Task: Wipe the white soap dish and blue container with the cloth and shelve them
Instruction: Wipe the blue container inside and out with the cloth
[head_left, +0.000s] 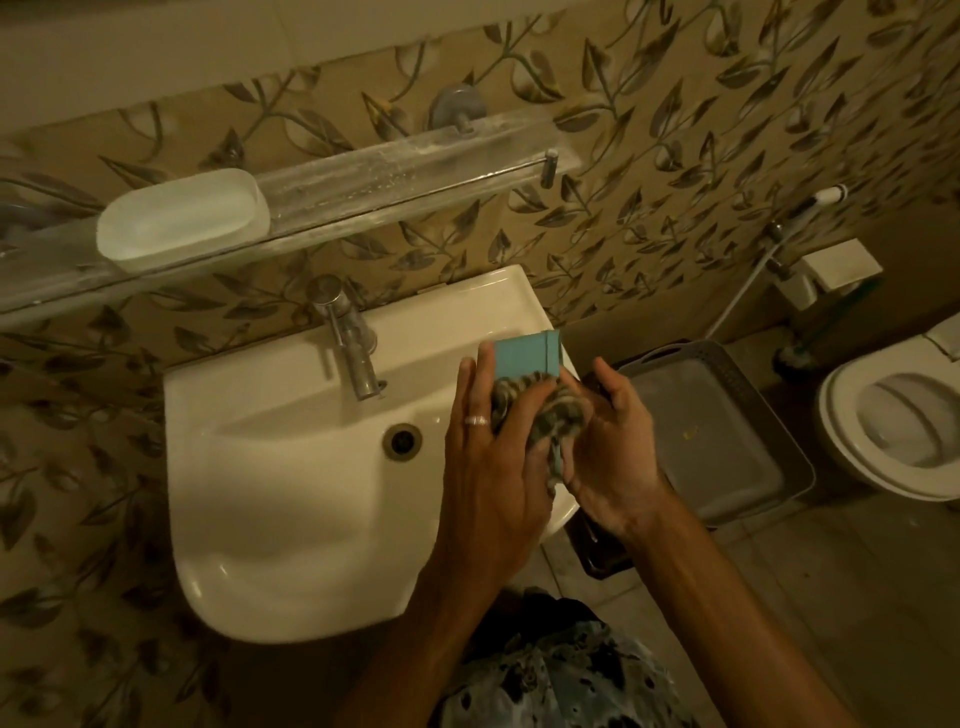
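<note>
Holding the blue container (524, 356) over the sink's (285, 467) right edge, I grip its side with my left hand (488, 441). My right hand (608, 447) curls round the cloth (550, 415), which touches the container. The white soap dish (182, 221) sits on the glass shelf (389, 171).

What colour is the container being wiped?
The container is light blue, seen best in the head view.

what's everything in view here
white ceramic sink: one, white, centre
clear glass wall shelf: one, clear, above sink
chrome tap: one, silver, sink's back
white oval plastic soap dish: one, white, on shelf, left
blue rectangular container: one, blue, over sink's right edge
bunched patterned cloth: one, grey, against the container
grey plastic basket: one, grey, floor, right of sink
white toilet: one, white, far right
left hand: one, holds container
right hand: one, grips cloth
</note>
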